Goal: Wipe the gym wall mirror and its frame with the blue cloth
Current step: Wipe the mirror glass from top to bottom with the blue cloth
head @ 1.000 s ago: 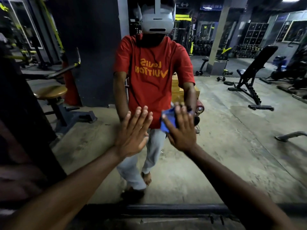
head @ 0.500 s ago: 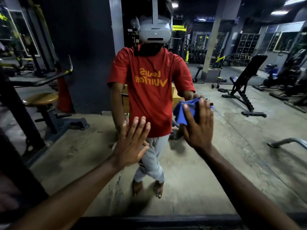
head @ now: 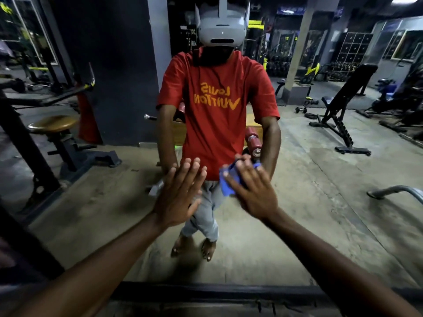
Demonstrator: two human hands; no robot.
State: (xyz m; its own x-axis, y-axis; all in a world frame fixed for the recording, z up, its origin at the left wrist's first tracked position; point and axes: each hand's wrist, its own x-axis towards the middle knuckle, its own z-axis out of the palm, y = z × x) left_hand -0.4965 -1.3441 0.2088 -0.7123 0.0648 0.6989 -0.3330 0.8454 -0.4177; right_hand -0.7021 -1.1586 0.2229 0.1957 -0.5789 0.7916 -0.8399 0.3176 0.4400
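The wall mirror [head: 320, 213] fills nearly the whole view. Its glass returns the gym floor, an inclined bench [head: 343, 110] and the person standing square to it, close enough for both arms to reach the surface. The frame [head: 229, 291] shows here only as a dark lower rail along the bottom edge, beneath both forearms; neither hand touches it, so that part of the task appears to be outstanding.

The left hand [head: 177, 197] lies flat against the glass at about waist height of the reflection. Its fingers are straight, slightly fanned and hold nothing, which probably serves to brace the body while the other arm works.

The right hand [head: 254, 193], just beside it, spreads its fingers straight over the blue cloth [head: 229, 181] and presses it to the glass rather than grasping it. A broad palm likely keeps more fabric in contact.

The cloth is bunched between that palm and the mirror, near the centre of the pane. Its folds show past the fingertips and the thumb side.
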